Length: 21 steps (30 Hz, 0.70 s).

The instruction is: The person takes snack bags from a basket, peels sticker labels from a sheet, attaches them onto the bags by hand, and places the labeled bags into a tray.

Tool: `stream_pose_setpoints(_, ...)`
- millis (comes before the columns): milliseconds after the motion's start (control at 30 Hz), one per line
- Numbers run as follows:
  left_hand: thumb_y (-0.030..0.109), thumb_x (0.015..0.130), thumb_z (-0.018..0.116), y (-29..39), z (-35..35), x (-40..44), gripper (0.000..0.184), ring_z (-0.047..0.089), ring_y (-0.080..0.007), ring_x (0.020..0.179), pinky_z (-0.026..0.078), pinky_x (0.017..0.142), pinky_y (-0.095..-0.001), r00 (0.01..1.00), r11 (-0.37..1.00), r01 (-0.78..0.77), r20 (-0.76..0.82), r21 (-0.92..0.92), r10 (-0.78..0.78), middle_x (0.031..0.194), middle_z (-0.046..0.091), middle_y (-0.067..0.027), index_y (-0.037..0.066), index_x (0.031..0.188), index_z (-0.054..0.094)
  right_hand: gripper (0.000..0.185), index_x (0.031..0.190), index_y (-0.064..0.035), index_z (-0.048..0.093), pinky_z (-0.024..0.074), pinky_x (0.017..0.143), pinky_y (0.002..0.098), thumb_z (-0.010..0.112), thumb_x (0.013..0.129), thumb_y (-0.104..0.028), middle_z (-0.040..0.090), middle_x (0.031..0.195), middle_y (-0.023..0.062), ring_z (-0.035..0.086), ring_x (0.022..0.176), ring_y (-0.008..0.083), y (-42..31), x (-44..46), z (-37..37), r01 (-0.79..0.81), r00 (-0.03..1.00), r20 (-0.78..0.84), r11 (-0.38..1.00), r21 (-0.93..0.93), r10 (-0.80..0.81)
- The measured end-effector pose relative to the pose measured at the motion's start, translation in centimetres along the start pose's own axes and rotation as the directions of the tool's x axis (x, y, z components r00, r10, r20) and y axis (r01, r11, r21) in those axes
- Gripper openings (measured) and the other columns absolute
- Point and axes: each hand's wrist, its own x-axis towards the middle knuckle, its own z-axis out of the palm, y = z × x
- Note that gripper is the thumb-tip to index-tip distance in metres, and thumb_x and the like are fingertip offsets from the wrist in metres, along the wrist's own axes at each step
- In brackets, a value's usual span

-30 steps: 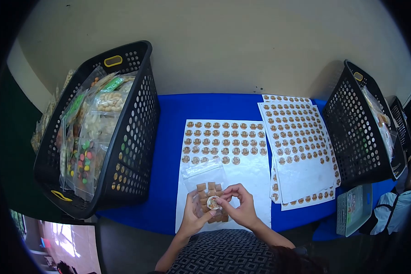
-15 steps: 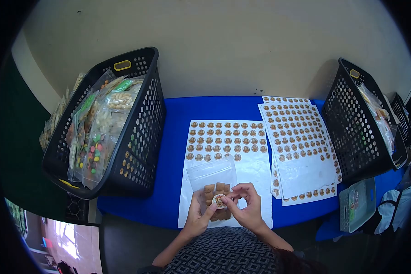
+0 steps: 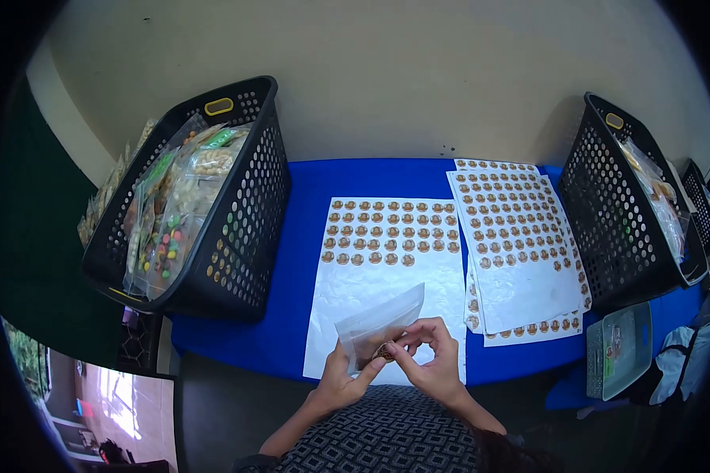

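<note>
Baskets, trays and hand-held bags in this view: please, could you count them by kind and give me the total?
Black baskets: 3 (left basket, right basket, and a partly visible far-right basket)
Pale green tray: 1
Clear bag in the left hand: 1
Total: 5

Head-worn view, forward and down

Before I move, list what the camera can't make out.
All in the head view:
- Round sticker's print: too small, tilted.
- Bag's lower contents: behind the left hand and right hand.
- Left basket's bottom: covered by packets.
- Right basket's bottom: behind its wall.
</note>
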Motion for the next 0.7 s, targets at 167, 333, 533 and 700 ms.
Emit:
stream_pose_setpoints(167, 0.01, 0.079, 0.055, 0.9, 1.0, -0.5, 0.039, 0.052, -0.0169, 0.092, 0.042, 0.078, -0.0285, 0.999, 0.993, -0.045, -0.026, 0.11, 0.048, 0.101, 0.052, -0.0142, -0.005, 0.11, 0.036, 0.039, 0.091, -0.0003, 0.044, 0.0407, 0.055, 0.0219, 0.071, 0.067, -0.016, 0.055, 0.066, 0.0049, 0.053, 0.061, 0.0101, -0.6, -0.2, -1.5, 0.005, 1.0, -0.002, 0.988, -0.153, -0.005)
stream_pose_setpoints(333, 0.011, 0.081, 0.053, 0.6, 3.8, -0.6, 0.04, 0.05, -0.016, 0.093, 0.041, 0.08, -0.0274, 0.984, 0.994, 0.065, -0.163, -0.085, -0.078, 0.101, 0.05, -0.0128, -0.004, 0.112, 0.032, 0.042, 0.087, 0.0016, 0.048, 0.0412, 0.064, 0.0267, 0.069, 0.069, -0.03, 0.054, 0.073, 0.0083, 0.051, 0.072, 0.0129, 0.4, -0.3, -3.8, -0.145, 0.958, 0.227, 0.98, -0.139, 0.174)
stream_pose_setpoints(533, 0.013, 0.084, 0.049, 0.0, 7.0, 0.1, 0.036, 0.047, -0.0144, 0.094, 0.04, 0.08, -0.0278, 0.973, 0.986, 0.022, -0.223, -0.167, -0.059, 0.099, 0.047, -0.0112, -0.003, 0.111, 0.033, 0.026, 0.087, 0.0039, 0.054, 0.0434, 0.06, 0.0231, 0.06, 0.077, -0.019, 0.058, 0.075, 0.0087, 0.053, 0.069, 0.0094, 0.5, -1.9, -5.6, -0.241, 0.947, 0.234, 0.968, 0.064, 0.22)
stream_pose_setpoints(700, 0.015, 0.083, 0.05, 0.0, 9.3, 0.0, 0.033, 0.047, -0.0149, 0.094, 0.04, 0.08, -0.0278, 0.989, 0.988, 0.115, -0.084, -0.102, -0.123, 0.1, 0.047, -0.0121, -0.004, 0.108, 0.036, 0.026, 0.086, 0.0039, 0.054, 0.0394, 0.054, 0.0189, 0.057, 0.08, -0.021, 0.057, 0.07, 0.0032, 0.046, 0.064, 0.003, 1.6, -3.6, -8.6, -0.355, 0.932, 0.143, 0.913, 0.2, 0.332)
